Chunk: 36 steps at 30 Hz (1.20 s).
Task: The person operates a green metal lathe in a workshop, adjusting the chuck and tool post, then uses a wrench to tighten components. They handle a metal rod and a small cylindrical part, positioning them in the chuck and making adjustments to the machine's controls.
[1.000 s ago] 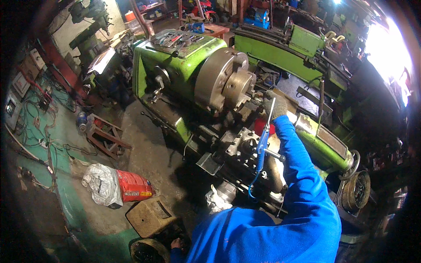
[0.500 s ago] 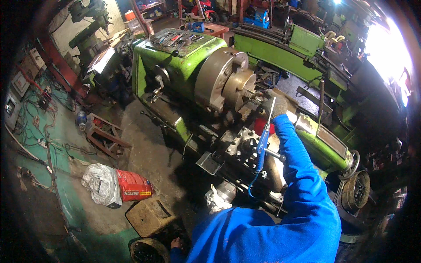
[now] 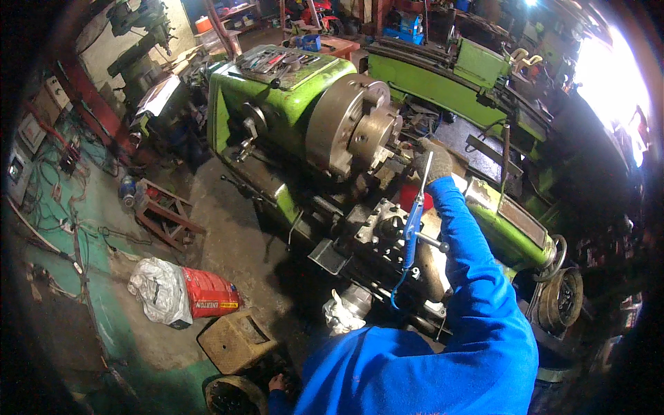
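My right hand [image 3: 433, 164], in a grey knitted glove, reaches over the lathe beside the end of a round metal workpiece [image 3: 373, 133]. Its fingers are closed and mostly hidden, around something dark that I cannot make out. The big steel chuck [image 3: 325, 131] grips the workpiece. In front of the glove stands a blue air blow gun [image 3: 413, 232], its thin nozzle pointing up and its hose hanging below by the tool post [image 3: 379, 228]. Low in the view, my bare left hand [image 3: 278, 382] is near a round bucket [image 3: 235, 384]; its fingers are too small and dark to read.
Small tools lie on top of the green headstock [image 3: 290, 69]. The green tailstock [image 3: 512, 221] lies right of my forearm. On the floor at left are a red and white sack [image 3: 207, 294], a tan box [image 3: 238, 342], a rusty metal frame [image 3: 166, 214] and loose cables.
The workpiece has turned: a hole now shows on its side and a bright lug at its end sits lower. My right hand has barely moved, and my left hand stays put.
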Tool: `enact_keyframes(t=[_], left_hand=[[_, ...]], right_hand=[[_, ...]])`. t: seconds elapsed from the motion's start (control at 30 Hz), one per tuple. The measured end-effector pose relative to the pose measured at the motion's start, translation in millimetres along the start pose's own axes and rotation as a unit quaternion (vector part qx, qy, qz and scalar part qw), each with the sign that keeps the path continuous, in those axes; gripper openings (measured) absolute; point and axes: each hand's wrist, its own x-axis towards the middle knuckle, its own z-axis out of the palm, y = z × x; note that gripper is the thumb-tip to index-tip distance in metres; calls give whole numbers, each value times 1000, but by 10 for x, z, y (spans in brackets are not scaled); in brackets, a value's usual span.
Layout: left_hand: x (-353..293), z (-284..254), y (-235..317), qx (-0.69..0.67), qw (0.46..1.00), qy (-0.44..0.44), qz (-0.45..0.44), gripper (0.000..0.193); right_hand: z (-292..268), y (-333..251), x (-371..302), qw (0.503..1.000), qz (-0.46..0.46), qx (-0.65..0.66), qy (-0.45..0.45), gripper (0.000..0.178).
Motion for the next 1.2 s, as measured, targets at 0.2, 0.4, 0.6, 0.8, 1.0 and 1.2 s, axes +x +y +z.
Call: enact_keyframes(t=[0.2,0.4,0.6,0.8,1.0,1.2], left_hand=[[-48,60,40,-79,995,4,-53,43],[-49,74,58,-103,993,3,-64,41],[-69,85,41,-130,989,5,-71,40],[-32,108,17,-173,982,-1,-71,39],[-64,237,-22,-228,969,53,-74,38],[-44,138,-65,-173,981,19,-81,36]], right_hand=[[-152,-131,-34,1000,15,-8,-15,28],[-17,-18,23,999,16,-3,-36,33],[-34,-50,-18,999,18,11,-40,37],[45,71,-2,999,19,34,7,35],[-2,-14,-6,999,24,25,-6,35],[-16,-13,20,999,41,19,-20,35]])
